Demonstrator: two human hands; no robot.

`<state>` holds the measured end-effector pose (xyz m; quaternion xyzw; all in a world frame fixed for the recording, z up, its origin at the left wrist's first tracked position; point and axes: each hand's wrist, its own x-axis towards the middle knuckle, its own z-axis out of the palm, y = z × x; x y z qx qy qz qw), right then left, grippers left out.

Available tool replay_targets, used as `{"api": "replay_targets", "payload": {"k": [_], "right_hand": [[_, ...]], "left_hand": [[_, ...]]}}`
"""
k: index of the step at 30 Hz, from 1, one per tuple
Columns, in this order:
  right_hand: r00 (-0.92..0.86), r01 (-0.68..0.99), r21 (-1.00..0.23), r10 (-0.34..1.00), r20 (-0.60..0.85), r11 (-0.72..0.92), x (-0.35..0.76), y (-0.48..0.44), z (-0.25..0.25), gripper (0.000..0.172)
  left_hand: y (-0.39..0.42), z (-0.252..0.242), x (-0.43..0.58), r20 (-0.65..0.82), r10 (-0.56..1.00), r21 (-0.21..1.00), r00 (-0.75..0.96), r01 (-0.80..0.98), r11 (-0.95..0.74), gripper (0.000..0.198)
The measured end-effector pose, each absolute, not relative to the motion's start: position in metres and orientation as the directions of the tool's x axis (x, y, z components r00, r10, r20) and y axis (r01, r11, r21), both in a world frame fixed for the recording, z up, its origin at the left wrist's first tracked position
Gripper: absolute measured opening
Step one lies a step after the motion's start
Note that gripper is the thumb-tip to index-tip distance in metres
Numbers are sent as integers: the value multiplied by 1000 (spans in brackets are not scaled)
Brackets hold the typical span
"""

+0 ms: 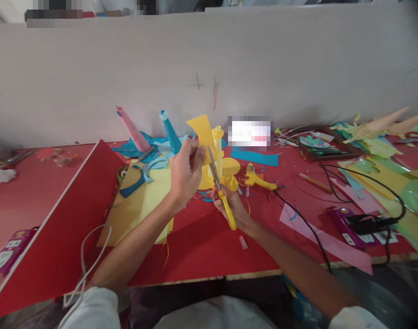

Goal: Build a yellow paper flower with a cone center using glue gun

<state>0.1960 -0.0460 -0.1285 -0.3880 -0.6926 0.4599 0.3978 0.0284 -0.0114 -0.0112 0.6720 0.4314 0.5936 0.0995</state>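
Observation:
My left hand (185,170) is raised over the red table (202,246) and pinches a piece of yellow paper (202,132) by its lower edge. My right hand (231,201) grips yellow-handled scissors (219,192), whose blades point up into the yellow paper's lower right edge. Behind the hands lie yellow paper shapes (229,169) and a stack of yellow sheets (140,205).
A yellow glue gun (258,179) lies right of the hands, its black cable running to a purple power strip (352,226). Blue and pink paper cones (150,137) stand against the white partition. A red board (54,237) leans at left. Paper scraps cover the right side.

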Motion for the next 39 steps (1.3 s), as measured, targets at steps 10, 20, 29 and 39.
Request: {"api": "replay_targets", "payload": {"k": [10,20,29,39], "right_hand": [[-329,253,-934,930,164,254,197,-48,-116,45],[-281,314,-906,939,198,285,195,-51,-106,36],[-258,294,-903,936,240,313,195,-50,-110,34],[-258,363,-871,934,247,330,197,-51,-109,38]], "left_hand": [[-12,-9,29,730,681,610,-52,498,-616,23],[-13,-8,29,699,712,640,-68,502,-581,23],[-14,-6,28,647,762,678,-32,483,-554,27],[-15,-5,27,683,730,632,-35,529,-566,28]]}}
